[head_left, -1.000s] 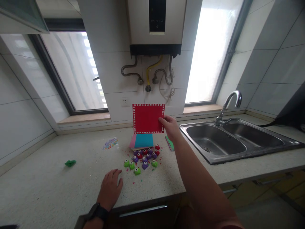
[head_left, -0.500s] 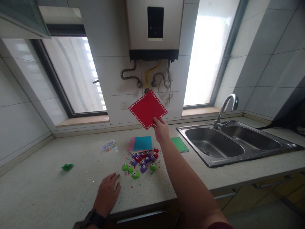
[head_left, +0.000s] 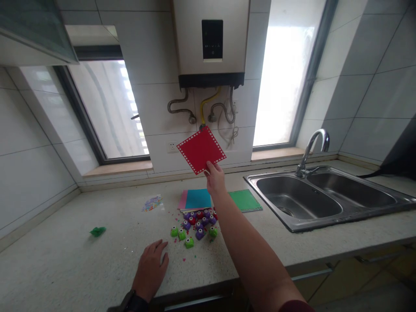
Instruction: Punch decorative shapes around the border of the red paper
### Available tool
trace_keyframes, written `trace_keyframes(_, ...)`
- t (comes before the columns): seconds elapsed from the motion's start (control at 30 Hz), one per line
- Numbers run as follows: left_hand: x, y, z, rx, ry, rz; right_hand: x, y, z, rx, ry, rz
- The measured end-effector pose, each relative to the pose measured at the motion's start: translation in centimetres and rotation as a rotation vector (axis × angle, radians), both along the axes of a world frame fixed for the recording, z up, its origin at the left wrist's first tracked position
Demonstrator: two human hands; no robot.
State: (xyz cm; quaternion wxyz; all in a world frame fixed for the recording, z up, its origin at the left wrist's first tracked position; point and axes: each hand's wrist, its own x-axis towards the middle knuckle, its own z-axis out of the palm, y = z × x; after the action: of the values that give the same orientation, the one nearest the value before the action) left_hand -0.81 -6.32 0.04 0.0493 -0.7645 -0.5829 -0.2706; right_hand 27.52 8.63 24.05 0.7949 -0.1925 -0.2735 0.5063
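Observation:
My right hand (head_left: 215, 177) pinches the lower corner area of a red paper sheet (head_left: 201, 149) with a hole-punched border, held up in front of the wall. On the counter, my left hand (head_left: 151, 265) lies with its fingers apart, left of several small green, purple and red eyed punches (head_left: 199, 234). Behind these sits a stack of blue (head_left: 198, 199) and pink (head_left: 182, 200) paper. A green sheet (head_left: 245, 200) lies right of my forearm. Small paper bits are scattered around the punches.
A double sink (head_left: 294, 225) with a faucet (head_left: 302, 167) stands at the right. A crumpled green piece (head_left: 98, 232) and a clear packet with colourful bits (head_left: 152, 203) lie on the left. The water heater (head_left: 191, 39) hangs above, with hoses below.
The red sheet has tilted slightly in my right hand, which has shifted a little left. More of the green sheet shows. The whole view has shifted slightly.

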Motion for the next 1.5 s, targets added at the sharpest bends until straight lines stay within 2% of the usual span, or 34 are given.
trace_keyframes(0.33, -0.1, 0.1, -0.1, -0.025, 0.010, 0.005, 0.3, 0.5, -1.4, -0.039, 0.034, -0.023)
trace_keyframes(0.8, 0.2, -0.1, 0.2, -0.025, -0.005, 0.004, -0.2, -0.2, -2.3, -0.019, 0.107, -0.005)
trace_keyframes(1.17, 0.3, 0.0, 0.3, -0.029, -0.005, 0.010, 0.0, -0.3, -2.8, 0.018, 0.043, 0.005)
trace_keyframes(1.5, 0.1, -0.1, 0.3, -0.022, 0.022, 0.003, 0.5, -0.6, -4.5, 0.018, -0.140, -0.001)
